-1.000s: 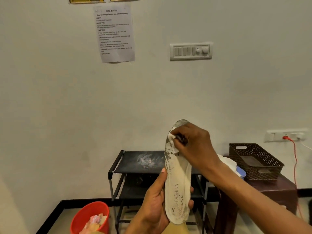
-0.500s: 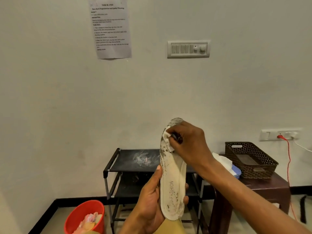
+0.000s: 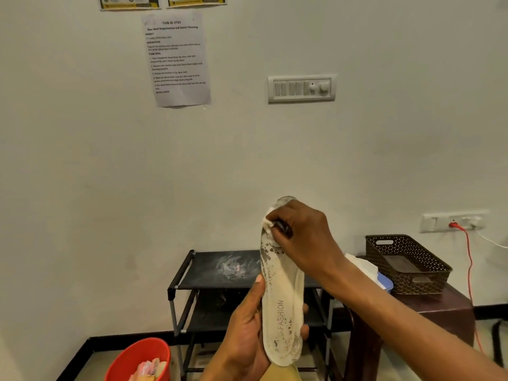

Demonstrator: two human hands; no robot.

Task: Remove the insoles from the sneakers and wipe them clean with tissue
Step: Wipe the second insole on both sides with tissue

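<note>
A worn white insole (image 3: 283,301) printed "FASHION", flecked with dark grime, stands upright in front of me. My left hand (image 3: 247,336) grips its heel end, thumb along the left edge and fingertips showing at the right. My right hand (image 3: 302,237) covers the toe end and pinches a small wad of white tissue (image 3: 268,221) against the insole's upper left edge. No sneakers are in view.
A black two-shelf shoe rack (image 3: 217,273) stands against the wall behind the insole. A red bin (image 3: 132,356) with crumpled paper sits at lower left. On a dark side table (image 3: 448,306) at right are a brown woven basket (image 3: 406,265) and white tissues (image 3: 362,266).
The grips are unchanged. My right hand with the tissue stays near the insole's toe, shifting only slightly. The camera view has tilted a little.
</note>
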